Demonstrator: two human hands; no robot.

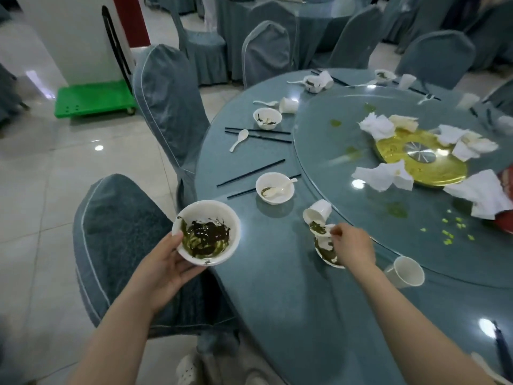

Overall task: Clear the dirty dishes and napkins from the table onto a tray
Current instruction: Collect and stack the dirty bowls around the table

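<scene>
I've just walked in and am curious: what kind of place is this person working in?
Most likely a restaurant banquet hall after a meal. A big round table carries a glass turntable strewn with used napkins, and fabric-covered chairs ring it and the other tables behind.

The right hand (pixel 351 245) covers most of the small bowl (pixel 326 252) beneath it, so how its fingertips meet the smeared spoon (pixel 320 229) cannot be told. The left hand (pixel 166 262) hides the near wall of the large bowl (pixel 206 232), and its fingers run out of sight under the base. A red thing (pixel 506 201) is cut by the right edge and partly buried under a napkin (pixel 483 195); what it is stays unclear. A dark object (pixel 502 348) at the lower right of the counter (pixel 291 315) is blurred. The far dishes (pixel 384 75) are too small to make out. Both forearms leave the frame at the bottom edge.
</scene>
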